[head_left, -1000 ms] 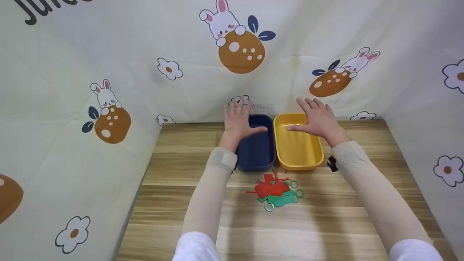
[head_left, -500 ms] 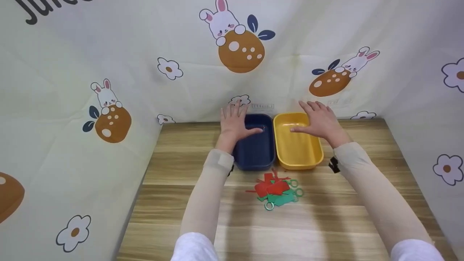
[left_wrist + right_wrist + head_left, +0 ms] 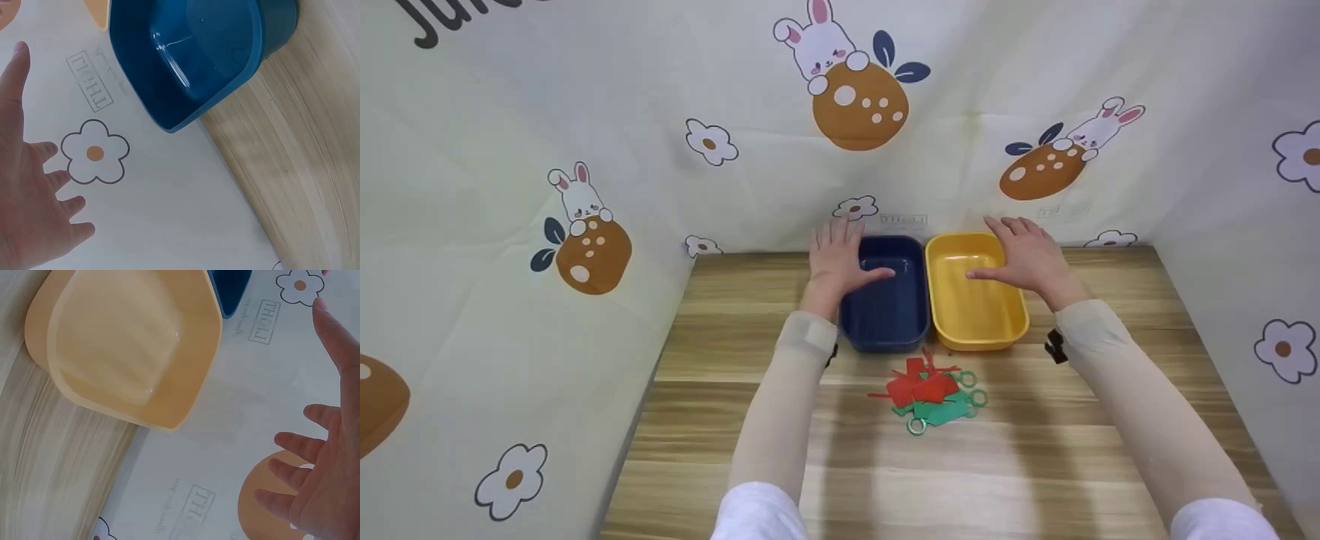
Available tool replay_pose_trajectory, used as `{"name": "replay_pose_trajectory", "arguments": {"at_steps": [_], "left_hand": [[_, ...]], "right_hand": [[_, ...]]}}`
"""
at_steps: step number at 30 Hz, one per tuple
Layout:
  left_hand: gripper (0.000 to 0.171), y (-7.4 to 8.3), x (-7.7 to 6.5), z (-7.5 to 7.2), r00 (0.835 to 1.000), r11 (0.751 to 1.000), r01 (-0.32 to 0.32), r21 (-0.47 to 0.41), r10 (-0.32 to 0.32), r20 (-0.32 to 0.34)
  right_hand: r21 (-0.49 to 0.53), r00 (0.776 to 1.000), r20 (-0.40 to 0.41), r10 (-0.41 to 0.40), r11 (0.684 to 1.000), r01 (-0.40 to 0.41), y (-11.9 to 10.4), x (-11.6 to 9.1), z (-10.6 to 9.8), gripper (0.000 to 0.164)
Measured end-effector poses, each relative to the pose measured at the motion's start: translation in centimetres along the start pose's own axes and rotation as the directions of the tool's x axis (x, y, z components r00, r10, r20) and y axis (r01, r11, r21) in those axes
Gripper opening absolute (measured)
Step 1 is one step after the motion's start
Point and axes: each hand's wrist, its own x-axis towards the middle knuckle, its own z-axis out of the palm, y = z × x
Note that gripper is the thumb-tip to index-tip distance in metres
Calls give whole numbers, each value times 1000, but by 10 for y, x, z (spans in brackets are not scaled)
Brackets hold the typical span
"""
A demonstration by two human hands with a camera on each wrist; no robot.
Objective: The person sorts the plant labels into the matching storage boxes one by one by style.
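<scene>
Head — left hand (image 3: 838, 262) by blue tub (image 3: 887, 319), right (image 3: 1030, 259) by yellow tub (image 3: 979, 319)

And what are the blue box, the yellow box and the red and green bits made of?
The blue box looks like smooth, shiny plastic: rounded, moulded corners and a glint inside. The yellow box seems the same, with similar corners and shine. The red and green bits might be thin plastic, being flat and bright, but they're too small to be sure.

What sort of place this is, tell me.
Probably a small work booth: rabbit-print sheeting encloses the wood-grain tabletop on three sides, and a navy tray and a yellow tray stand side by side.
</scene>
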Motion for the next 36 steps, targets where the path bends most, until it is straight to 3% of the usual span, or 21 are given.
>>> {"name": "replay_pose_trajectory", "arguments": {"at_steps": [12,36], "left_hand": [[112,-6,-1,7,1000,1000,13,-18,-12,22],[95,-18,-8,18,999,998,20,-56,-17,44]], "right_hand": [[-14,1000,10,9,1000,-8,9,-3,5,114],[-19,998,47,44,999,-43,27,-9,16,92]]}}
